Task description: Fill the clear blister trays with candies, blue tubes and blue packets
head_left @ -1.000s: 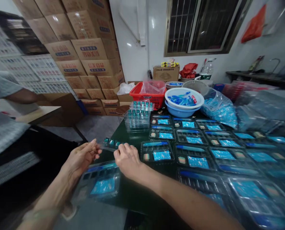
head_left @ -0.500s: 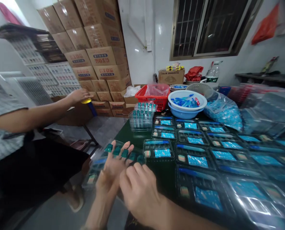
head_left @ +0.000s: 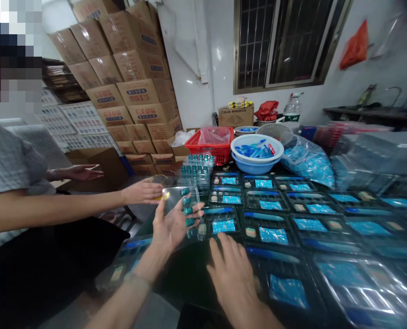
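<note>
My left hand (head_left: 171,228) is raised above the table's near left corner, palm up, holding a clear plastic blister tray (head_left: 184,208) with a row of small teal pieces in it. My right hand (head_left: 232,272) hovers lower and to the right, fingers spread and empty, over the dark table (head_left: 189,274). Just beyond my fingers lies a filled tray (head_left: 224,221) holding a blue sachet and a blue stick. A co-worker's hand (head_left: 143,192) reaches in from the left, close to the tray I hold, with something yellow in it.
Rows of filled clear trays (head_left: 275,228) cover the table. A stack of trays with teal pieces (head_left: 198,171), a red basket (head_left: 210,144), stacked bowls of blue sticks (head_left: 256,153) and a bag of blue sachets (head_left: 308,160) stand behind. Cardboard boxes (head_left: 128,91) fill the left wall.
My left hand has lifted the tray of teal pieces higher and turned it. My right hand let go and dropped toward the table. The co-worker's hand came in close.
</note>
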`<action>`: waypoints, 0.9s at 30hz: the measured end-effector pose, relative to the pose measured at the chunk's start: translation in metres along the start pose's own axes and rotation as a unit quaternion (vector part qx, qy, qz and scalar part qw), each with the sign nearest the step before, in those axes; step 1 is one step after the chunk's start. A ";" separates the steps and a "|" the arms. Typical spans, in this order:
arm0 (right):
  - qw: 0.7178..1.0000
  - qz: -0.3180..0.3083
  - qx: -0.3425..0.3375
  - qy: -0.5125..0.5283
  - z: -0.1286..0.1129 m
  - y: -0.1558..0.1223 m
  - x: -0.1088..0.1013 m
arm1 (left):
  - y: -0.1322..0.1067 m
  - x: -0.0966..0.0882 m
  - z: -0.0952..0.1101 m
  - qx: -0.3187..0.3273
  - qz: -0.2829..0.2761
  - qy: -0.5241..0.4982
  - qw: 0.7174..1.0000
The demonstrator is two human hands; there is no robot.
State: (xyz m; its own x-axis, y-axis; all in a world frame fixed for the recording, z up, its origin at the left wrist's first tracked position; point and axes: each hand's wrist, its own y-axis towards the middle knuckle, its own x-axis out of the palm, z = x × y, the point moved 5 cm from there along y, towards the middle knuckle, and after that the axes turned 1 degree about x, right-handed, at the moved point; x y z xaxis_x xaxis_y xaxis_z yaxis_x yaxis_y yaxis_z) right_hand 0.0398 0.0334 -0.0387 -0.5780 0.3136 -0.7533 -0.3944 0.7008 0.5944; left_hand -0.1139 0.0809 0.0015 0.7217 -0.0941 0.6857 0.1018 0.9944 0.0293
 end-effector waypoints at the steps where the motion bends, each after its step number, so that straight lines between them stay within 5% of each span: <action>1: 0.999 -0.030 0.011 -0.011 0.003 0.002 0.010 | 0.007 0.002 0.000 -0.011 -0.009 0.008 1.000; 8: 0.987 -0.155 0.033 -0.023 0.017 -0.002 0.044 | 0.051 0.007 -0.006 -0.089 -0.042 0.058 0.993; 21: 0.996 -0.087 0.003 0.015 0.015 -0.018 0.018 | 0.085 0.018 -0.010 -0.042 -0.062 0.344 0.936; 23: 0.996 -0.086 0.006 0.016 0.016 -0.020 0.014 | 0.086 0.024 -0.010 0.001 -0.085 0.476 0.875; 27: 0.994 -0.104 0.012 0.016 0.019 -0.026 0.013 | 0.085 0.028 -0.026 0.102 -0.123 0.763 0.626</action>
State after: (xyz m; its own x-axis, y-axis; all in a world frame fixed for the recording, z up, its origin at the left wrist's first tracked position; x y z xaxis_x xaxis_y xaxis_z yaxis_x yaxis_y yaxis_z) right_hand 0.0561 0.0317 -0.0695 -0.5089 0.1395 -0.8494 -0.4903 0.7641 0.4193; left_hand -0.0673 0.1615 0.0040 0.5309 -0.0269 -0.8470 0.3608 0.9116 0.1972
